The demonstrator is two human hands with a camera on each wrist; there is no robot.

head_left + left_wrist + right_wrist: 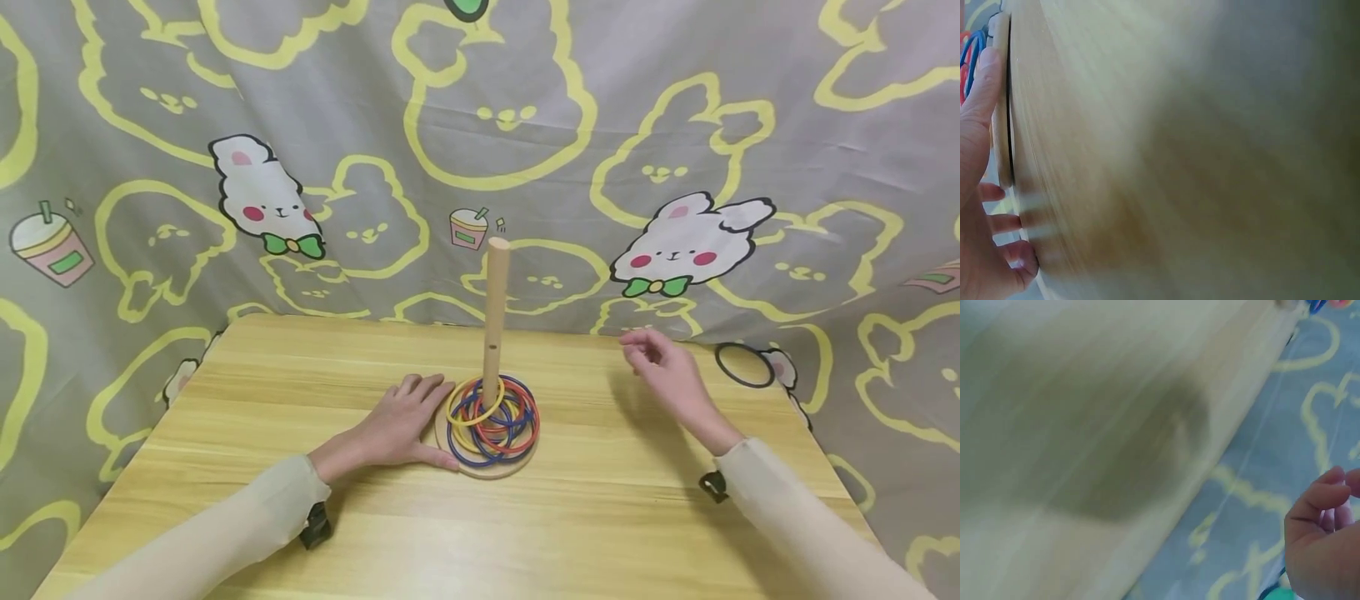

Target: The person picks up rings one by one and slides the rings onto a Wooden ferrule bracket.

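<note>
**Inspector:** The ring stack [492, 418] lies round the foot of the wooden peg [496, 321], on the round wooden base [487, 467], mid-desk. The rings are thin, smooth hoops in red, blue and yellow, loosely overlapping; the yellow one on top leans against the peg.

**Operator:** And my hands?

**Inspector:** Your left hand [401, 429] lies flat on the desk [300, 375], fingers straight, thumb touching the base's rim; its grip is apart and holds nothing. Your right hand [663, 367] hovers above the desk, well to the right of the peg, fingers loosely curled and empty.

**Operator:** Risks?

**Inspector:** In my judgement, two. The peg is tall and slim on a small disc, so a sideways knock from your right hand could tip it. You are only touching the base, not pinning it, so it may slide on the smooth laminate. Thin hoops can also snag one another if you lift one carelessly.

**Operator:** Surroundings?

**Inspector:** A grey cloth backdrop [525, 125] with rabbit prints hangs in soft folds behind the desk.
</note>
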